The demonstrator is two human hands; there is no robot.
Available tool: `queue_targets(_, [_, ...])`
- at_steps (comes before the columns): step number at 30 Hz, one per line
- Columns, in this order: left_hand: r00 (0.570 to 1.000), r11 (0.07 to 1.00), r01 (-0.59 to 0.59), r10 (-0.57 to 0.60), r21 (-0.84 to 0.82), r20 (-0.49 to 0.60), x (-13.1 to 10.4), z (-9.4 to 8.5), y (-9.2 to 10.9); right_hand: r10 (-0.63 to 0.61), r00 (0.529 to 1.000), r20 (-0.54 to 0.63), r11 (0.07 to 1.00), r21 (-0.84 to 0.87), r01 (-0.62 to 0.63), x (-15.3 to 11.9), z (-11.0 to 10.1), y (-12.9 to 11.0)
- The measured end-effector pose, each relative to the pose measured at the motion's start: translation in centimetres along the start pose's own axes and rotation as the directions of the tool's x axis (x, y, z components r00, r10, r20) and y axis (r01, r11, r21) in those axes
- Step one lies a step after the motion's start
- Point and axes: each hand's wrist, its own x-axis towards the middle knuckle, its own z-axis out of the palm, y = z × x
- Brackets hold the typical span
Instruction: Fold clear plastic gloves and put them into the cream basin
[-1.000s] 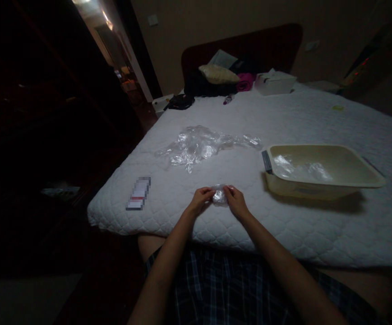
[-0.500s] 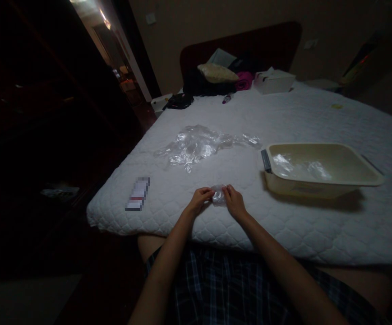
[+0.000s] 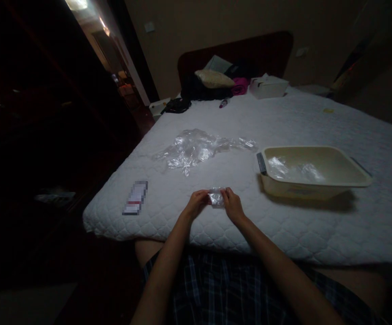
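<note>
Between my hands, near the front edge of the bed, is a small folded piece of clear plastic [image 3: 217, 198], probably a plastic bag; its exact kind is hard to make out. My left hand [image 3: 197, 201] pinches its left side, and my right hand [image 3: 232, 204] pinches the right side with the thumb and fingers. Farther up the bed lies a spread of crumpled clear plastic bags [image 3: 196, 146]. To the right stands a cream plastic basin [image 3: 317, 188] with grey handles, and shiny clear plastic lies inside it.
A phone-shaped, pixelated object [image 3: 135, 198] lies on the left of the white quilted bed [image 3: 168, 212]. By the headboard are a beige pillow [image 3: 214, 79], a magenta roll [image 3: 239, 85], a white box [image 3: 269, 87] and a small bottle [image 3: 223, 103]. An open doorway shows at upper left.
The clear plastic between my hands looks a little wider and flatter, with both hands still pinching it. The whole view has shifted slightly; the basin and the spread plastic stay in place on the bed.
</note>
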Motion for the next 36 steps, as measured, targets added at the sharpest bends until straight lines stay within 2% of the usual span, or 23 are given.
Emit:
queue_targets(5, [0.999,0.999,0.020,-0.022,-0.047,-0.030,0.29,0.04,-0.14,0.019,0.999,-0.051,1.000,-0.003,-0.019,0.09,-0.07,0.23])
queue_targets(8, [0.998,0.998,0.033,-0.035,-0.053,-0.048,0.20,0.13,-0.10,0.009,0.999,-0.037,1.000,0.005,-0.009,0.11,-0.17,0.24])
queue_targets(11, [0.996,0.997,0.055,-0.058,-0.046,-0.062,-0.04,0.16,0.10,-0.030,0.999,0.013,0.999,-0.017,0.031,0.07,-0.23,0.05])
queue_targets(16, [0.996,0.996,0.085,-0.085,-0.010,-0.036,-0.47,0.13,0.49,-0.129,0.991,0.022,0.986,-0.103,0.130,0.00,-0.27,-0.36])
queue_targets(21, [0.997,0.995,0.079,-0.079,0.057,-0.011,-0.59,0.15,0.30,-0.051,0.996,0.069,0.992,-0.113,0.058,0.00,-0.33,-0.36])
queue_targets(27, [0.999,0.997,0.028,-0.030,0.068,0.028,-0.28,-0.18,-0.22,-0.064,0.995,0.077,0.997,-0.037,0.067,-0.08,-0.38,-0.33])
queue_targets(36, [0.998,0.996,0.056,-0.057,0.072,0.005,-0.38,-0.09,-0.17,-0.062,0.997,0.053,0.994,-0.089,0.067,-0.15,-0.15,-0.22])
